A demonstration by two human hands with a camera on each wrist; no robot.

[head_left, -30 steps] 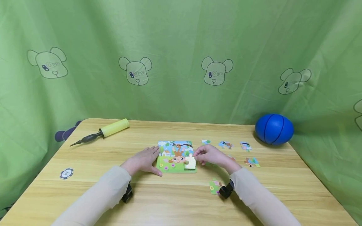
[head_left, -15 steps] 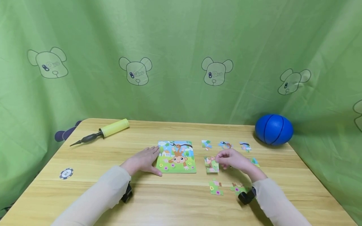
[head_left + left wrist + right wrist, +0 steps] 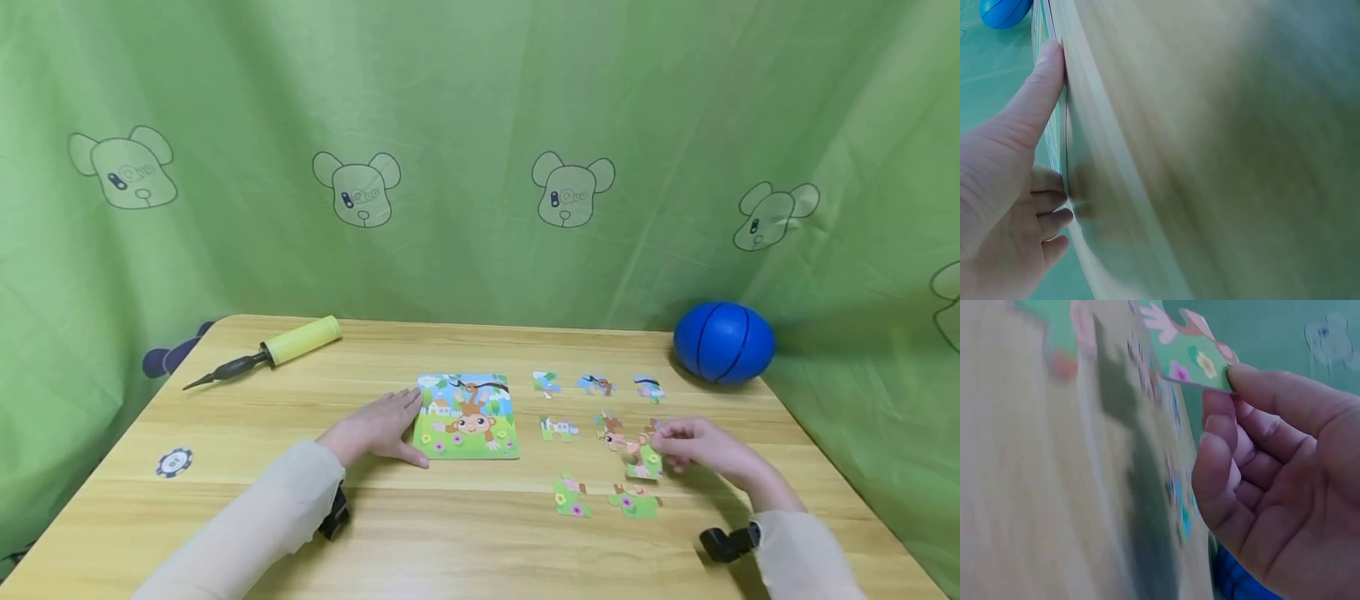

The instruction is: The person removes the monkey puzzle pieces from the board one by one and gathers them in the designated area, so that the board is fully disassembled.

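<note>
My right hand (image 3: 697, 448) pinches a jigsaw piece (image 3: 645, 463) by one edge between thumb and fingers, above the table at the lower right of the loose pieces. In the right wrist view that puzzle piece (image 3: 1185, 347) is tilted and shows green grass, a pink and a yellow flower, and a pale little hand. My left hand (image 3: 381, 425) lies flat with straight fingers along the left edge of the square monkey picture board (image 3: 465, 450). In the left wrist view, the thumb of my left hand (image 3: 1004, 181) reaches along the board's edge.
Several loose jigsaw pieces lie in rows right of the board, among them a house piece (image 3: 559, 428) and a flower piece (image 3: 572, 497). A blue ball (image 3: 723, 343) sits at the back right. A yellow hand pump (image 3: 303, 340) and a poker chip (image 3: 175, 462) are at the left.
My right hand has carried the jigsaw piece rightward from over the board's lower right corner, past the loose pieces. It shows its printed side rather than its pale back. My left hand stays put.
</note>
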